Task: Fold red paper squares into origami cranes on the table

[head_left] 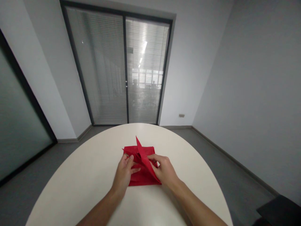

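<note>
A red folded cloth-like piece [144,179] lies near the middle of the white round table, roughly square, with a pointed flap standing up from it. Whether it is fabric or paper I cannot tell. My left hand [125,169] is at its left side, thumb and index finger pinching the edge while other fingers reach over the red surface. On the right, my right hand [163,169] grips the raised flap between thumb and fingers. Parts of the fingertips are hidden behind the red folds.
The round white table [94,169] fills the lower middle. Beyond it stands a dark-framed glass door [125,69] with blinds. A wall socket [181,115] sits low on the back wall. A dark object [282,210] is at the lower right, beside the table.
</note>
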A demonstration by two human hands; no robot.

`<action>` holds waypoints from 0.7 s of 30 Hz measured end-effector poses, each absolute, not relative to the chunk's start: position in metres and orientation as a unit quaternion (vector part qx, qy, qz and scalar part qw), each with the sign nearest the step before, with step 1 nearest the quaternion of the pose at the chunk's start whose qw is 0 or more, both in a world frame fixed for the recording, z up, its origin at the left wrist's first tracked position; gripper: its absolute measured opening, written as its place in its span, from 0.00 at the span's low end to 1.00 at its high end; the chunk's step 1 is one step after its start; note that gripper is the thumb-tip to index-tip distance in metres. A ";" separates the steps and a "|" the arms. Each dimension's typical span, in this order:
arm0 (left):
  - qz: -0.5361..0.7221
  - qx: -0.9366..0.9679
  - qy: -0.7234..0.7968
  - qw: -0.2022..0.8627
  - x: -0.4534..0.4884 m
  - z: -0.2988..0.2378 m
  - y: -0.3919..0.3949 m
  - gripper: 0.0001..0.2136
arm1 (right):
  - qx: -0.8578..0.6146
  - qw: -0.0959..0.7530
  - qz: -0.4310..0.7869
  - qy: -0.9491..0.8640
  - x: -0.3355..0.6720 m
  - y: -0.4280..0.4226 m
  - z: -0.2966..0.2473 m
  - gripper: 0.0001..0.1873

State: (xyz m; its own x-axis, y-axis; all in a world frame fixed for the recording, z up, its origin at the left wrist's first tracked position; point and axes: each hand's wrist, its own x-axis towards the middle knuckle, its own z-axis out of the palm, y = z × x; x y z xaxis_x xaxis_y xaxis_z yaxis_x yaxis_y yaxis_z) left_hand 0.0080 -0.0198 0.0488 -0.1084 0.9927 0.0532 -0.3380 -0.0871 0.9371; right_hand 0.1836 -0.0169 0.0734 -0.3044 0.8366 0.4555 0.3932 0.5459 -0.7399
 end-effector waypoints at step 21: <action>0.597 0.427 0.427 0.528 0.007 0.040 -0.016 0.19 | -0.357 0.555 0.442 -0.608 0.169 -0.002 0.048 0.14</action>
